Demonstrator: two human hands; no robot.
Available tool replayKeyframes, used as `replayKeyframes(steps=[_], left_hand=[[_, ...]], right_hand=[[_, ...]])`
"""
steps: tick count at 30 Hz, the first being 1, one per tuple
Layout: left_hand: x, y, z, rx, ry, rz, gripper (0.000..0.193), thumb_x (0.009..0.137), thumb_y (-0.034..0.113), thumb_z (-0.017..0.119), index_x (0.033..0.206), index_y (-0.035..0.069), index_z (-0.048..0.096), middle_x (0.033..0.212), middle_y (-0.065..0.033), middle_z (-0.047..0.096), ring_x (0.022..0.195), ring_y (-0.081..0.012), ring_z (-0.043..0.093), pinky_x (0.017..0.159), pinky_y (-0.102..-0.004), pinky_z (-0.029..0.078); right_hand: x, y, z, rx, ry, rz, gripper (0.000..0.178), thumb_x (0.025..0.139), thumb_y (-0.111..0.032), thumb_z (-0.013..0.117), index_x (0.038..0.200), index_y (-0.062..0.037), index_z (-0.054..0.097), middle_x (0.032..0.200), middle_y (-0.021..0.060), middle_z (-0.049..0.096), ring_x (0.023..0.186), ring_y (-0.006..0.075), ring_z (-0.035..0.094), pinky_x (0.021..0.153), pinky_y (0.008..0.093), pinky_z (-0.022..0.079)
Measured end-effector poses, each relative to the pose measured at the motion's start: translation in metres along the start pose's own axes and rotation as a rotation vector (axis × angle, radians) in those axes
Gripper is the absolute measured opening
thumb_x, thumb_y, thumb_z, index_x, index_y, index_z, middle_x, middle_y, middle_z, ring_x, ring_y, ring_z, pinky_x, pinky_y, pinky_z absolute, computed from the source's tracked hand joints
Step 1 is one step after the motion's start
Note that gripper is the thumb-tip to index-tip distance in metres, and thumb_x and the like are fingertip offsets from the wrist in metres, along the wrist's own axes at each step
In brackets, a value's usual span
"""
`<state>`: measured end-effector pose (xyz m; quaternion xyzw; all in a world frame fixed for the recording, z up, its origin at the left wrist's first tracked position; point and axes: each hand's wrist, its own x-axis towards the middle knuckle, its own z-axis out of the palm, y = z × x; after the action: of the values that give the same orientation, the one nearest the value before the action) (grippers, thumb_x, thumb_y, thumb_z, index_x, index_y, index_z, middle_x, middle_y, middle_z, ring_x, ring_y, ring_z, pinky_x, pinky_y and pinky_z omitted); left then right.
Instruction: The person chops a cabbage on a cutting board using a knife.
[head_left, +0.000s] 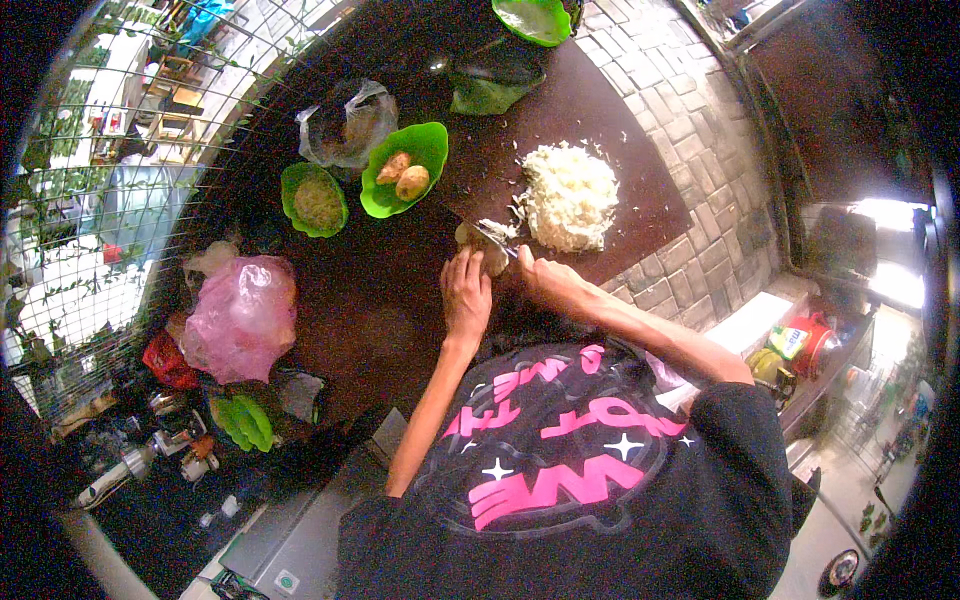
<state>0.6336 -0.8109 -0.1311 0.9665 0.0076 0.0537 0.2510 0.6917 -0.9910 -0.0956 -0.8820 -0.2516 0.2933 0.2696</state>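
Note:
My right hand (pixel 545 280) is closed around a knife (pixel 497 238), its short blade pointing up and left. Beneath the blade lies a pale, roundish piece of food (pixel 495 262), perhaps a vegetable; its kind I cannot make out. My left hand (pixel 465 290) presses its fingers down on that piece from the left. White shreds cling to the blade. Just beyond my right hand sits a big heap of white shreds (pixel 570 197) on the dark brown table (pixel 650 180), with loose bits scattered around it.
Left of the heap are a green leaf-shaped bowl (pixel 440 150) with two brownish lumps, another green bowl (pixel 315 200) and a clear plastic bag (pixel 350 125). A pink bag (pixel 243 318) lies farther left. A dark green item (pixel 495 88) and green dish (pixel 533 20) stand at the far side.

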Motion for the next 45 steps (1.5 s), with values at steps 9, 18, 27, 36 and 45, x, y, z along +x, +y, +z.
replayKeyframes(steps=[9, 18, 27, 36, 45], left_hand=[[0.002, 0.005, -0.008, 0.036, -0.074, -0.020, 0.034, 0.085, 0.011, 0.058, 0.118, 0.003, 0.053, 0.129, -0.0167, 0.050, 0.119, -0.0340, 0.048, 0.104, -0.0466, 0.035], [0.003, 0.007, -0.008, -0.029, -0.015, -0.019, 0.036, 0.085, 0.009, 0.058, 0.120, 0.001, 0.051, 0.130, -0.0192, 0.049, 0.117, -0.0388, 0.048, 0.101, -0.0465, 0.038], [0.001, 0.005, -0.007, -0.053, 0.028, 0.018, 0.035, 0.086, 0.007, 0.056, 0.120, 0.003, 0.052, 0.129, -0.0200, 0.050, 0.113, -0.0394, 0.051, 0.098, -0.0467, 0.041], [0.004, 0.015, -0.012, 0.046, -0.036, 0.015, 0.029, 0.090, 0.008, 0.052, 0.119, 0.002, 0.054, 0.127, -0.0207, 0.052, 0.110, -0.0387, 0.053, 0.095, -0.0450, 0.044], [-0.002, 0.011, -0.006, 0.053, -0.037, -0.007, 0.030, 0.090, 0.007, 0.051, 0.119, 0.002, 0.055, 0.122, -0.0221, 0.054, 0.112, -0.0388, 0.053, 0.097, -0.0454, 0.043]], right_hand=[[0.004, 0.006, 0.013, 0.034, 0.065, -0.031, 0.019, 0.087, -0.006, 0.044, 0.101, 0.0059, 0.039, 0.063, 0.0258, 0.060, 0.059, 0.0416, 0.063, 0.048, 0.0502, 0.049], [0.001, -0.003, 0.006, -0.036, 0.027, 0.011, 0.020, 0.087, -0.005, 0.047, 0.101, 0.0062, 0.037, 0.064, 0.0255, 0.060, 0.061, 0.0421, 0.064, 0.049, 0.0509, 0.049], [0.006, 0.000, 0.003, -0.015, 0.050, 0.024, 0.017, 0.092, -0.011, 0.039, 0.103, 0.0014, 0.038, 0.070, 0.0229, 0.064, 0.062, 0.0392, 0.066, 0.049, 0.0507, 0.052], [0.014, -0.001, 0.016, -0.039, 0.085, 0.004, 0.026, 0.087, -0.008, 0.045, 0.107, 0.0081, 0.039, 0.064, 0.0232, 0.061, 0.057, 0.0396, 0.063, 0.047, 0.0489, 0.049], [0.014, -0.012, 0.031, -0.105, 0.200, 0.044, 0.028, 0.088, -0.014, 0.048, 0.105, 0.0058, 0.040, 0.065, 0.0239, 0.063, 0.058, 0.0394, 0.065, 0.046, 0.0477, 0.051]])
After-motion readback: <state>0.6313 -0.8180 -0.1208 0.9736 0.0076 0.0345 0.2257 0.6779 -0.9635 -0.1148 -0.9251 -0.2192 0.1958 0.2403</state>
